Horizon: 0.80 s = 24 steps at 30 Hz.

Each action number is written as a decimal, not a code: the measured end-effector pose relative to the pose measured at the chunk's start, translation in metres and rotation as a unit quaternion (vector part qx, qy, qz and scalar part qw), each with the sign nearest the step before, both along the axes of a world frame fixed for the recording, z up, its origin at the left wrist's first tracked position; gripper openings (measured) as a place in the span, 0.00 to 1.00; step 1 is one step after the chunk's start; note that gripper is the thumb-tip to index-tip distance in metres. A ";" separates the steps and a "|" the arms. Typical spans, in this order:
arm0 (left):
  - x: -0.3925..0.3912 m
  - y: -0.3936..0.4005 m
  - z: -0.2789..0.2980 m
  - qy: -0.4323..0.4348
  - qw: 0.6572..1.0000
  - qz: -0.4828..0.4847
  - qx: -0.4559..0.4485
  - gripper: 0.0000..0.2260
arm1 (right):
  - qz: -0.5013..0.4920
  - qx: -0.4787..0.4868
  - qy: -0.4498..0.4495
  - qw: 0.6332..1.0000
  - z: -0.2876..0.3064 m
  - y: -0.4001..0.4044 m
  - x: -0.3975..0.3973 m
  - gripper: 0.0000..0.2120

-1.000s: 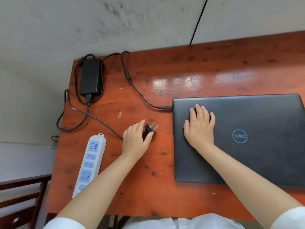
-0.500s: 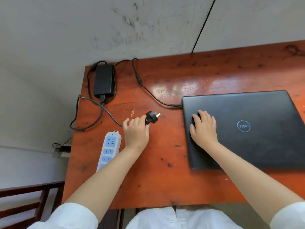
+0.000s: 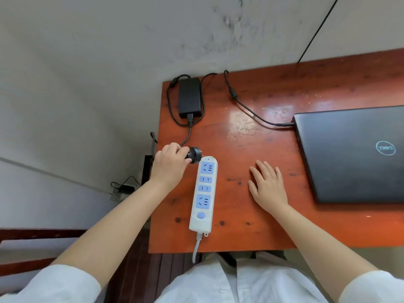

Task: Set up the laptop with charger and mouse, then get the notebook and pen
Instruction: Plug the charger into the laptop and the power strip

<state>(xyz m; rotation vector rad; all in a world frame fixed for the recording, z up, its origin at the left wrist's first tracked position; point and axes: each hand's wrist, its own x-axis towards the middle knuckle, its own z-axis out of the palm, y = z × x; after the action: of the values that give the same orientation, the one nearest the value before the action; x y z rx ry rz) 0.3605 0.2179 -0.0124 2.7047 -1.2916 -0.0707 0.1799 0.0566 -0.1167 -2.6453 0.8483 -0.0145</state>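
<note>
1. head view: the left hand (image 3: 169,166) has its fingers curled tight around the black charger plug (image 3: 194,154), held just above the far end of the white power strip (image 3: 203,193), prongs pointing right.
2. the power strip lies lengthwise on the red wooden table (image 3: 251,232), near its left edge, its grey cord dropping over the near edge.
3. the right hand (image 3: 267,185) rests flat on the table, fingers spread wide and holding nothing, between the power strip and the laptop (image 3: 354,158).
4. the laptop is closed, at the right of the table, partly cut off by the frame.
5. the black charger brick (image 3: 189,97) sits at the far left corner; one cable (image 3: 247,108) runs from it to the laptop's far left corner, another leads to the plug.
</note>
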 end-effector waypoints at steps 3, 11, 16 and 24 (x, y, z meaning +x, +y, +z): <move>0.007 0.012 -0.003 0.009 0.998 -0.058 -0.001 0.09 | -0.025 -0.011 -0.007 1.000 -0.003 0.006 0.003 0.19; 0.016 0.005 -0.023 0.102 0.990 -0.098 0.002 0.11 | -0.038 -0.017 -0.002 0.999 -0.002 0.008 0.006 0.19; 0.030 -0.006 -0.026 0.169 0.983 -0.059 0.042 0.11 | -0.039 -0.013 -0.003 0.999 -0.001 0.008 0.006 0.18; 0.042 -0.015 -0.021 0.196 0.975 -0.055 0.086 0.12 | -0.044 -0.018 -0.025 0.999 -0.002 0.009 0.006 0.17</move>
<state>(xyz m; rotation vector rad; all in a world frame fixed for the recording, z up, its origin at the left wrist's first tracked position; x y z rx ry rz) 0.4026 0.2027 -0.0331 2.5657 -1.3565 -0.7217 0.1860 0.0658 -0.1185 -2.6269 0.9566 -0.1181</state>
